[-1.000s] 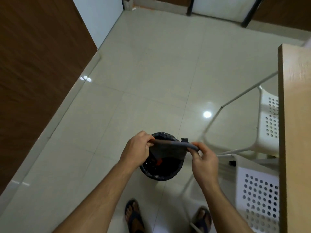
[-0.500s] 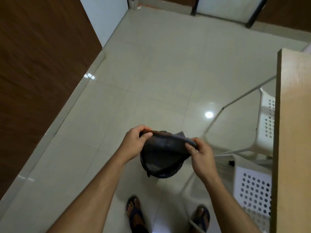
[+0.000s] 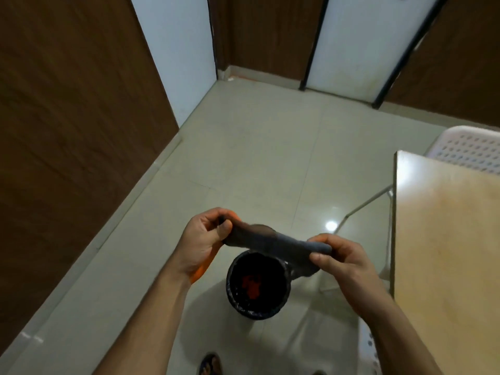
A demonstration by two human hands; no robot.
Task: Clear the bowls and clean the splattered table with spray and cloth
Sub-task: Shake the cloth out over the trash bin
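Observation:
A dark grey cloth (image 3: pixel 273 243) is stretched between my two hands above a round bin. My left hand (image 3: pixel 203 239) pinches its left end; my right hand (image 3: pixel 338 257) pinches its right end, and part of the cloth hangs below that hand. The black-lined bin (image 3: pixel 258 286) stands on the floor right under the cloth, with red scraps inside. The wooden table (image 3: pixel 446 253) runs along the right edge of the view; its visible top is bare, and no bowls or spray bottle are in sight.
A white perforated chair (image 3: pixel 468 147) stands behind the table's far end, another chair part (image 3: pixel 369 345) at lower right. Brown wall panels (image 3: pixel 67 131) close off the left. Glossy beige floor tiles (image 3: pixel 257 158) stretch ahead. My sandalled foot (image 3: pixel 211 365) is below the bin.
My view has tilted up toward the far wall. Both hands have lifted the cloth higher and pulled it out flatter, so the bin's opening shows below it again.

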